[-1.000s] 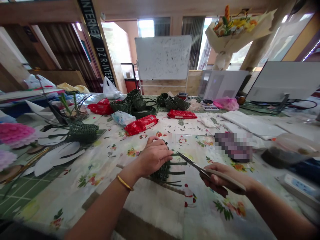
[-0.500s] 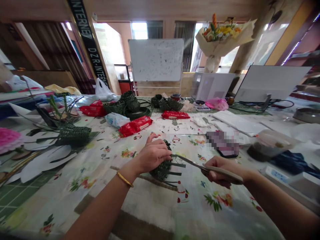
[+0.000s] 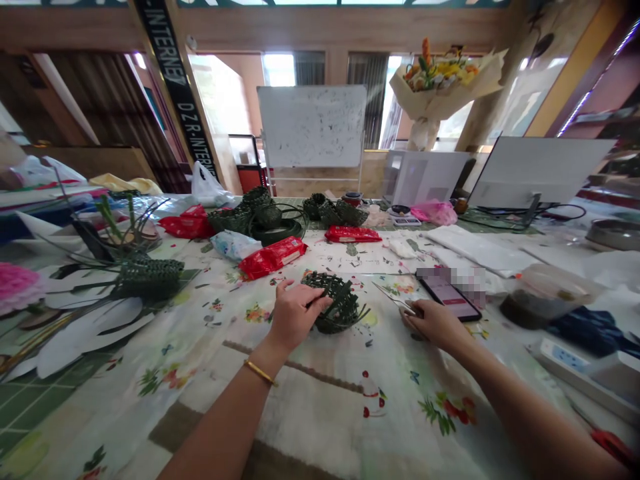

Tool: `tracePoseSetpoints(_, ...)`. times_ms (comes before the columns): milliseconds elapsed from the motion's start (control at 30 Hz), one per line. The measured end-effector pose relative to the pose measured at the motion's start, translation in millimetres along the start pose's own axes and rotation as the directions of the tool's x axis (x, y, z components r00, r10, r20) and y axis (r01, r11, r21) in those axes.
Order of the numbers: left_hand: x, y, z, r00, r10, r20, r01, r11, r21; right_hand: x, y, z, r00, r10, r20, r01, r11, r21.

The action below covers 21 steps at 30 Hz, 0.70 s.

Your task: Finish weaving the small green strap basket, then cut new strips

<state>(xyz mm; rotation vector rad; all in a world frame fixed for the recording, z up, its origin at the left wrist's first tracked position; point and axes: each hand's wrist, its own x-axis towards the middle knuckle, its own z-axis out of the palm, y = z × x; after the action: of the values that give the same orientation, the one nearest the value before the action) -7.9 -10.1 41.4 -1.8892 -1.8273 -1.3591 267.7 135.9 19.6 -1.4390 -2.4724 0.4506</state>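
A small round woven piece of dark green strips [image 3: 340,307] stands on the flowered tablecloth in front of me, loose strip ends sticking out at its right. My left hand [image 3: 299,310] is closed on its left edge, thumb and fingers pinching at the rim. To the right, my right hand [image 3: 425,320] is closed around a pair of scissors [image 3: 393,298], with the slim blades pointing left toward the weave and apart from it. Most of the scissors' handle is hidden in the hand. Just beyond the right hand lies a phone [image 3: 450,295].
Red packets [image 3: 274,257] and more dark green woven pieces [image 3: 260,213] lie farther back. Another woven piece [image 3: 150,275] and white petal-shaped sheets [image 3: 95,327] are at left. A plastic tub [image 3: 547,293] and a power strip [image 3: 570,367] sit at right. A monitor [image 3: 543,175] stands behind.
The woven piece has been turned and tipped, its open lattice now facing up. My right hand has drawn the scissors back from its strips. The camera view has tilted up slightly.
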Motion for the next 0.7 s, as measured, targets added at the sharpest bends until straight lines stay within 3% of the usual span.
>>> tracePoseSetpoints(67,0,0,-7.6,0.983,0.056,0.174,-0.043,0.996,-0.082,4,1,7,0.999,-0.014,-0.046,0.013,1.0,-0.024)
tracePoseSetpoints(133,-2,0,-16.1,0.921,0.144,0.361,-0.062,0.971,-0.229,6,-2,10,0.996,-0.026,-0.087,0.024,0.999,-0.03)
tracePoseSetpoints(200,-4,-2,-22.5,0.877,0.206,0.433,-0.014,0.914,-0.406,6,-8,11,0.993,-0.04,-0.109,0.038,0.999,-0.019)
tracePoseSetpoints(267,-6,-8,-24.8,0.917,0.164,0.365,0.073,0.828,-0.556,2,-17,10,0.994,-0.065,-0.093,0.066,0.998,0.004)
tracePoseSetpoints(333,-8,-19,-23.1,0.978,-0.041,0.205,0.168,0.734,-0.658,-6,-30,7,0.997,-0.082,0.001,0.082,0.993,0.08)
tracePoseSetpoints(367,-8,-25,-21.1,0.974,-0.194,0.12,0.222,0.687,-0.692,-10,-37,7,0.993,-0.086,0.083,0.073,0.986,0.151)
tracePoseSetpoints(433,-7,-36,-16.3,0.872,-0.487,0.053,0.362,0.568,-0.74,-20,-51,6,0.948,-0.1,0.303,-0.02,0.929,0.369)
tracePoseSetpoints(500,-6,-43,-11.4,0.743,-0.65,0.157,0.507,0.394,-0.767,-27,-64,7,0.862,-0.164,0.48,-0.159,0.811,0.563)
tracePoseSetpoints(567,-6,-43,-7.1,0.651,-0.691,0.315,0.603,0.218,-0.768,-29,-74,9,0.809,-0.238,0.537,-0.253,0.684,0.684)
tracePoseSetpoints(600,-6,-42,-5.2,0.622,-0.681,0.386,0.629,0.142,-0.764,-29,-77,11,0.808,-0.262,0.527,-0.277,0.621,0.733)
tracePoseSetpoints(700,-6,-35,-1.8,0.583,-0.637,0.504,0.667,0.021,-0.745,-25,-79,16,0.868,-0.261,0.422,-0.275,0.454,0.848)
